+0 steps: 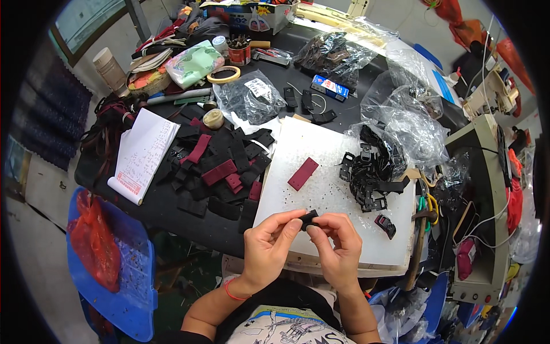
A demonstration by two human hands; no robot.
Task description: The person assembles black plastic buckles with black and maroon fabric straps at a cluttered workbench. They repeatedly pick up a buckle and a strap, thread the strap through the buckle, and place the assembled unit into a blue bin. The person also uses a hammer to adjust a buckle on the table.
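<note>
Cluttered table (166, 215), white board (366, 246) on its near side

Small black piece (310, 218) held over the board; fingers of left hand (266, 249) and right hand (339, 252) pinched on its ends. Step looks like folding or aligning; next move probably calls for steady, even pressure.

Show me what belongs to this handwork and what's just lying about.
Probably the job's: black strip in left hand and right hand; maroon strip; black buckles; white board.

Apparently lying about: handwritten notepad; tape roll; floral packet; red plastic bag.
</note>
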